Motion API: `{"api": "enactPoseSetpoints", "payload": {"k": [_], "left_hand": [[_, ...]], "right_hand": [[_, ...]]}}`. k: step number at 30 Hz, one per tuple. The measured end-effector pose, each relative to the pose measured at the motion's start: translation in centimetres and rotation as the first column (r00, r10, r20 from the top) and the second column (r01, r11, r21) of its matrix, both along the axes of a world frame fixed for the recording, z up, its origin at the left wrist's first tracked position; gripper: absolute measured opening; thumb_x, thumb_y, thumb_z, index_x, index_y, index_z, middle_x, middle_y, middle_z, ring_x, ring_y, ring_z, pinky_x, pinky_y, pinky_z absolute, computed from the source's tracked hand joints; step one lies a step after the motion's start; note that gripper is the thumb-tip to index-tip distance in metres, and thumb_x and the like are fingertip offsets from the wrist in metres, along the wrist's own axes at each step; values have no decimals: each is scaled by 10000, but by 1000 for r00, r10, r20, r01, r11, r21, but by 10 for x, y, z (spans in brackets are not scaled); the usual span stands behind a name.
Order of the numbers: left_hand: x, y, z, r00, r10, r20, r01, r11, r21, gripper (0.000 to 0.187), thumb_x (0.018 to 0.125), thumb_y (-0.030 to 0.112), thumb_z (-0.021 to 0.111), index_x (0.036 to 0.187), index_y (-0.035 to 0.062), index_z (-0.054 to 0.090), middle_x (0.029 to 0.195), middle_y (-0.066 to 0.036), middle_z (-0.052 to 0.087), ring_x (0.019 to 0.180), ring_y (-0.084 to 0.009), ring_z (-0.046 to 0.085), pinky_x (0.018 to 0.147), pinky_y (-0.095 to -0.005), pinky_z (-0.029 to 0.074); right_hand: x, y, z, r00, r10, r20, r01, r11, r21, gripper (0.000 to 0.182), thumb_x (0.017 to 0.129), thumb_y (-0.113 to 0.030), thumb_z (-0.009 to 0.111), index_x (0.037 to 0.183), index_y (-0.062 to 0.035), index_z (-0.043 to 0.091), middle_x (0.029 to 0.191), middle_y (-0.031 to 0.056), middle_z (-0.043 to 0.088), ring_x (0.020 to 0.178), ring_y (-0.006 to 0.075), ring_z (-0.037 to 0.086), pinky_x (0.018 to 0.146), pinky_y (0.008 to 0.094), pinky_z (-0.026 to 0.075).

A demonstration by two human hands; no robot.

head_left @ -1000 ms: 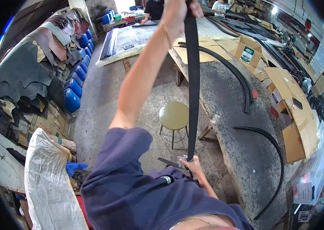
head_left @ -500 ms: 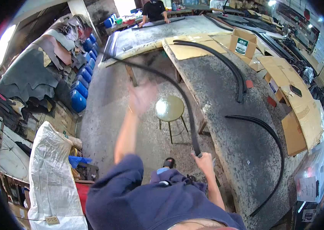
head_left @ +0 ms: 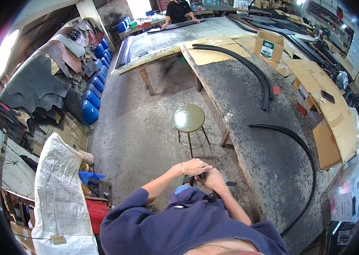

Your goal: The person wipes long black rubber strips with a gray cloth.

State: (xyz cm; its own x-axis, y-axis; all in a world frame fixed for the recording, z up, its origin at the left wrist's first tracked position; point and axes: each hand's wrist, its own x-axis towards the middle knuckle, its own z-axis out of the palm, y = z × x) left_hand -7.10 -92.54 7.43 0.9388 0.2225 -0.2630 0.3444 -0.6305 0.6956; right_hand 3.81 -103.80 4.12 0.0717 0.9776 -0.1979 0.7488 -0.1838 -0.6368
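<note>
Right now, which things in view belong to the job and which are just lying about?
Job:
- dark piece, mostly hidden, between left hand and right hand
- probably the curved dark strips on the bench

Lying about, it seems:
- stool
- open cardboard box
- blue drums

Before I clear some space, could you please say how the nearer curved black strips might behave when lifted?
The nearer black strips look slender, so probably light and floppy. Their long curve suggests sagging ends. With no tie visible, they might slide apart.
</note>
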Motion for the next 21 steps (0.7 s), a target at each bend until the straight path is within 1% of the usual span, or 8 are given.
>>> {"api": "enactPoseSetpoints", "payload": {"k": [8,12,14,16,18,19,20,21], "left_hand": [[10,8,59,903,-30,429,-179,881,439,235,803,237,611,628,88,563,472,-125,487,409,-303,495,419,-393,403],[-32,78,101,883,-20,470,-287,768,572,72,753,157,636,705,117,672,508,-136,499,404,-275,481,416,-363,393],[-71,122,130,852,243,464,-503,627,595,214,799,163,579,629,34,582,536,-201,402,388,-270,400,425,-365,364],[-101,138,174,680,344,648,-704,555,443,378,882,211,516,592,-25,460,539,-175,290,405,-166,283,405,-333,295],[-119,146,187,667,416,618,-741,459,490,401,900,197,486,588,-49,437,550,-146,250,449,-114,278,414,-326,271],[-120,142,188,628,507,590,-772,497,396,391,905,193,479,608,-61,450,623,-91,228,477,-99,291,419,-328,266],[-121,135,185,594,598,539,-797,527,294,383,909,188,472,627,-72,463,696,-36,206,505,-85,304,425,-330,260],[-113,125,178,593,608,527,-799,524,294,383,909,188,472,627,-72,463,696,-36,206,505,-85,304,425,-330,260]], "right_hand": [[67,-67,22,974,-142,-175,144,990,2,251,672,-248,691,758,-17,641,694,196,618,686,343,616,636,397,480],[114,-127,-30,967,-232,-105,229,973,-33,227,695,-231,666,758,-16,634,678,203,602,661,364,598,598,414,464],[148,-185,-87,969,-185,166,168,979,113,237,710,-239,653,785,-14,638,700,213,605,656,384,586,586,422,463],[175,-250,-113,905,-347,246,389,909,-151,250,726,-228,639,840,-6,633,783,218,616,772,374,592,692,426,470],[184,-277,-125,671,-741,7,741,671,28,309,803,-324,600,919,-40,638,832,170,641,745,337,604,704,410,480],[188,-269,-123,680,-733,2,733,680,27,309,803,-324,600,919,-40,638,832,170,641,745,337,604,704,410,480],[190,-265,-121,336,-815,-471,808,507,-301,351,832,-374,563,996,-68,613,858,146,636,746,320,600,722,420,478],[184,-244,-98,-209,-712,-670,657,405,-635,397,861,-424,526,1074,-95,588,885,123,631,747,302,596,741,429,477]]}}
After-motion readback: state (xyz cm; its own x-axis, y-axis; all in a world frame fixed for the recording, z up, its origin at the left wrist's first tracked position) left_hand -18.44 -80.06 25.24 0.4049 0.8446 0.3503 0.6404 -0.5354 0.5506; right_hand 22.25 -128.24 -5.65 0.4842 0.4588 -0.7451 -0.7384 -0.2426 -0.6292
